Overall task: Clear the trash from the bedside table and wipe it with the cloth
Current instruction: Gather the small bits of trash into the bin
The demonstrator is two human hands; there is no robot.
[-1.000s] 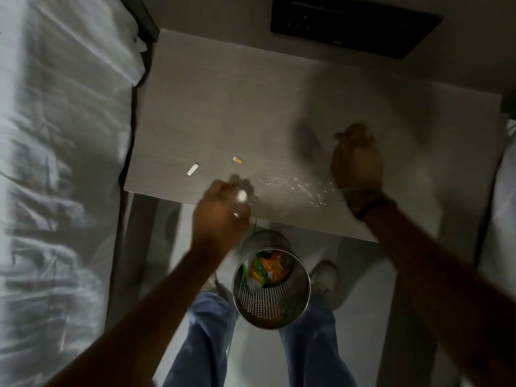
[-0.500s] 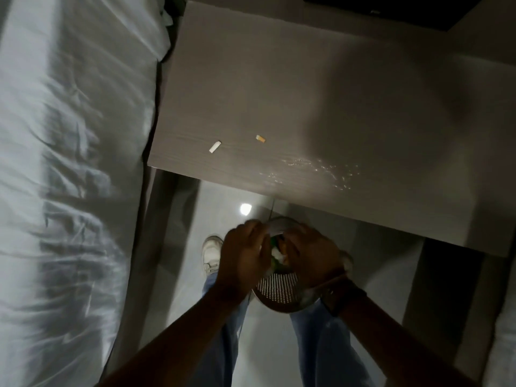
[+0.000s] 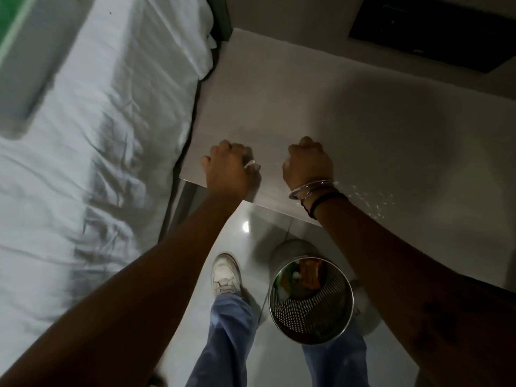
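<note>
The pale wood-grain bedside table [image 3: 307, 101] fills the upper middle of the head view. My left hand [image 3: 229, 170] rests at its front left corner, fingers curled around a small white scrap [image 3: 250, 163] that pokes out by the thumb. My right hand [image 3: 308, 163] is a closed fist on the tabletop just to the right. The small orange scrap is out of sight, where that fist sits. Fine crumbs [image 3: 371, 201] lie scattered on the table right of my right wrist. A perforated metal bin [image 3: 311, 317] with wrappers inside stands on the floor below. No cloth is in view.
A bed with a rumpled white sheet [image 3: 97, 135] borders the table's left side. A dark panel [image 3: 430, 26] is set in the wall behind the table. My white shoe [image 3: 225, 275] and jeans legs stand on the glossy floor beside the bin.
Both hands rose from over the bin to the table's front edge. The left closed on the white scrap, and the right covered the spot where the orange scrap lay.
</note>
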